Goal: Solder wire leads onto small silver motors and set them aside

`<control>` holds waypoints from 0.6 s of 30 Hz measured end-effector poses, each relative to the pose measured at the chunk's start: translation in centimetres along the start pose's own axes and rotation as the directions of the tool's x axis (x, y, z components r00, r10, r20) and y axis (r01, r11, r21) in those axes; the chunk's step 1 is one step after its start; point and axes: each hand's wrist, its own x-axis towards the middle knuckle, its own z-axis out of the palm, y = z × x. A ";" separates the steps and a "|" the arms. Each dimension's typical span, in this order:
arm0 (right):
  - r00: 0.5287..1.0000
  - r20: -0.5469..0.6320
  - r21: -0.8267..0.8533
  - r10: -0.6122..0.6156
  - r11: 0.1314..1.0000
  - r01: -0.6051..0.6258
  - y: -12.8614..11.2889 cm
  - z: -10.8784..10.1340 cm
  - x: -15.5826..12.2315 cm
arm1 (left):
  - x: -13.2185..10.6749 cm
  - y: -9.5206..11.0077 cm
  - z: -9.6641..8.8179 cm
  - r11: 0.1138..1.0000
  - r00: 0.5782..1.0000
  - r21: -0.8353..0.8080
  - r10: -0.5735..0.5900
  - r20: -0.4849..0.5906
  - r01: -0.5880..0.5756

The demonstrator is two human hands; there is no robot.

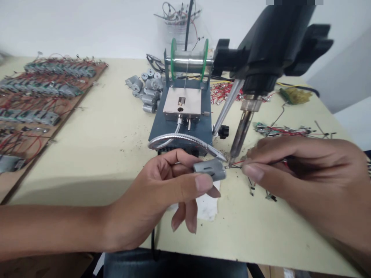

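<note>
Between the thumb and fingers of my left hand (168, 189) is a small grey electric motor (210, 170), its terminal end facing right. My right hand (301, 170) pinches thin red and black wires (239, 164), whose ends meet the motor's terminals. Right at that spot comes down the tip of a soldering iron (242, 133), clamped in a black stand. A silver flexible solder feed tube (199, 139) curves from the solder feeder (182, 102) to the same point. Whether the tip touches the terminal is too small to tell.
Left stands a brown board (95, 79) with rows of wired motors. Loose grey motors (149, 92) are heaped beside the feeder, below a green-rimmed solder spool (188, 60). Red wires (223, 92), small wired parts (286, 129) and a yellowish sponge (295, 95) lie at right.
</note>
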 end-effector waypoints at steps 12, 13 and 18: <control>1.000 0.020 0.020 -0.006 1.000 0.005 0.0 0.0 0.1 | -0.1 -0.1 0.1 1.000 1.000 0.020 -0.012 -0.014 0.012; 1.000 0.023 0.022 -0.001 1.000 0.001 0.0 0.0 0.1 | -0.1 -0.1 0.1 1.000 1.000 0.020 -0.010 -0.008 0.010; 0.999 0.042 0.052 0.007 0.999 -0.010 -0.1 -0.2 -0.1 | -0.1 -0.2 0.0 1.000 1.000 0.021 -0.007 -0.009 0.007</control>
